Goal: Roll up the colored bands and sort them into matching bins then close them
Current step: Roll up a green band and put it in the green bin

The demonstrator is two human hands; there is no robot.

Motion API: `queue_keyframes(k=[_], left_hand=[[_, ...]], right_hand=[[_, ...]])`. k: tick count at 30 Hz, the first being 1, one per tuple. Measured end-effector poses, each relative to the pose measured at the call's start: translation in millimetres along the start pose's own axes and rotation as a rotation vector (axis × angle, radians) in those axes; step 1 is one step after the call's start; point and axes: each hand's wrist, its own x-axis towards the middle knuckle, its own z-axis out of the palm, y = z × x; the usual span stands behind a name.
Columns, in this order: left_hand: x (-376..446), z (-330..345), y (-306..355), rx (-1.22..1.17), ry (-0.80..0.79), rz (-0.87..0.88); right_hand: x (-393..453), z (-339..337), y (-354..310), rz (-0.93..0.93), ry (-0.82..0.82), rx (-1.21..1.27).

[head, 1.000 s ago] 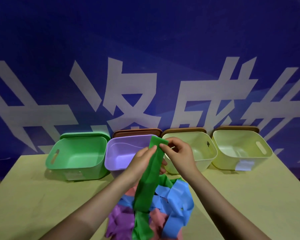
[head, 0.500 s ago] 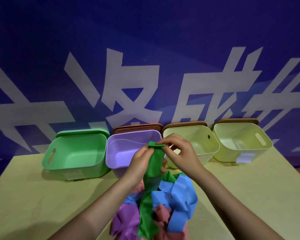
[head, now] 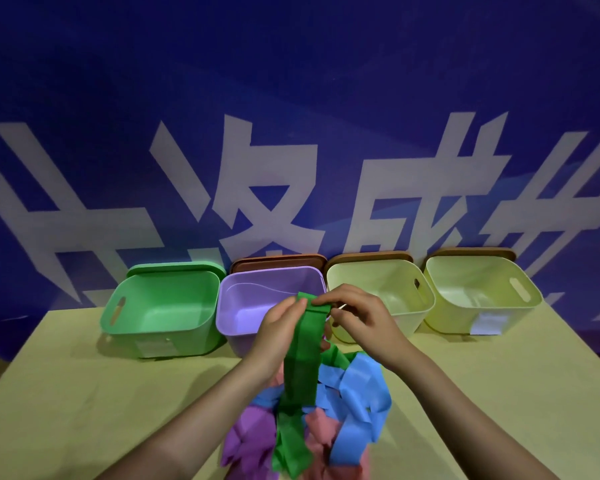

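My left hand (head: 280, 327) and my right hand (head: 359, 315) meet in the air in front of the purple bin, and the fingers (head: 326, 299) of both pinch the top end of the green band (head: 300, 368), where the end is folded over into a small flat turn. The rest of that band hangs straight down from my grip and trails onto the pile at the near edge of the tabletop (head: 84, 403). In that pile lie a blue band (head: 357, 403), a purple band (head: 250, 438) and a pink band (head: 321, 434), loose and overlapping. Beyond my hands four open bins stand in a row against the blue banner (head: 291, 116): a green bin (head: 160, 310), a purple bin (head: 243, 306), then two pale yellow bins (head: 378, 289) and (head: 478, 296). A lid leans upright behind each bin.
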Motion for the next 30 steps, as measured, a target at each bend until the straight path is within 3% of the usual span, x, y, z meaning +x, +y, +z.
queue_keyframes(k=[5, 11, 18, 25, 30], left_hand=[[-11, 16, 0, 0.114, 0.040, 0.081], [-11, 18, -9, 0.284, 0.101, 0.171], [-16, 18, -11, 0.394, 0.136, 0.319], [-20, 12, -9, -0.026, 0.080, -0.014], [-23, 5, -11, -0.021, 0.077, -0.040]], right_hand=[[-8, -4, -5, 0.155, 0.090, 0.218], [-9, -2, 0, 0.138, 0.153, 0.075], [-13, 2, -8, -0.015, 0.208, -0.132], [-13, 6, -14, 0.019, 0.282, -0.093], [-18, 17, -15, -0.053, 0.328, -0.166]])
